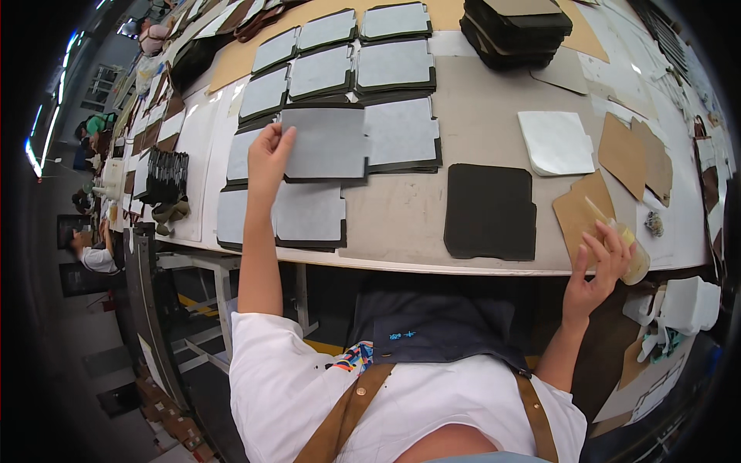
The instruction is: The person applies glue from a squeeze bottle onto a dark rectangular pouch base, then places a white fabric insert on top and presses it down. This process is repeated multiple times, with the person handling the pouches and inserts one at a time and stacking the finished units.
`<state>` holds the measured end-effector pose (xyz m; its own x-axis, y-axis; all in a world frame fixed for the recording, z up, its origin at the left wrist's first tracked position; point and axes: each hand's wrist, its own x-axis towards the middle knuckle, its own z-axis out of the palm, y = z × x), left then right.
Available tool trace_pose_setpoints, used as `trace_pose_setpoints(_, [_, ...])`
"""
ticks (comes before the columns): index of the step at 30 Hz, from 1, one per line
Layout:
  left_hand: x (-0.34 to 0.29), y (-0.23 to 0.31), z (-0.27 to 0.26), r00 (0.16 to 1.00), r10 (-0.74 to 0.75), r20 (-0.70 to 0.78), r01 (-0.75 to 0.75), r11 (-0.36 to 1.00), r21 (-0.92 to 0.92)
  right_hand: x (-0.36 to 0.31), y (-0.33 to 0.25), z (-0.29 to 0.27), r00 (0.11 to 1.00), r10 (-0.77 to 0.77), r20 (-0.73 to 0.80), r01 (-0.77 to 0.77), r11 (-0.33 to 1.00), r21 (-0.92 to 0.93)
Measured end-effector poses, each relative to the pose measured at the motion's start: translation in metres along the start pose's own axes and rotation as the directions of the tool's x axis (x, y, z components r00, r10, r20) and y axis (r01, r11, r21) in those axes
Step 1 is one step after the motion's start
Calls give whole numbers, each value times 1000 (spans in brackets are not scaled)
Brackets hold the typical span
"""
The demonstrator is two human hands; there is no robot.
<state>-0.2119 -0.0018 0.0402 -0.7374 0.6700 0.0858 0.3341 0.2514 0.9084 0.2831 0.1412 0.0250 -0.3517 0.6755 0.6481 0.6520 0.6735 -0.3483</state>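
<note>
My left hand [270, 154] pinches the upper left corner of a grey panel with black edges [324, 143]. That panel is held over rows of pale grey, black-edged panels [397, 131], covering part of them. At the right front of the table, the bent fingers of my right hand [600, 262] lie against a clear plastic jar [637, 258] with yellowish contents. Out past those fingers slants a thin pale stick [594, 208]; its lower end is hidden. Between my hands a black panel [490, 212] lies flat near the front edge.
A tall stack of black pieces [513, 35] stands at the back. White sheets [556, 143] and brown card pieces [621, 154] lie on the right. Dark folded pieces [164, 177] stand at the left. White crumpled plastic [687, 305] sits below the table's right end.
</note>
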Motion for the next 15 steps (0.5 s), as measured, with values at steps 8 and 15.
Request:
trace_pose_setpoints(8, [50, -48, -20, 972, 169, -162, -81, 891, 447, 3, 44, -27, 987, 137, -87, -158, 933, -324])
trace_pose_setpoints(15, [-2, -14, 14, 917, 397, 34, -334, 721, 607, -45, 116, -59, 732, 678, 66, -681, 724, 109])
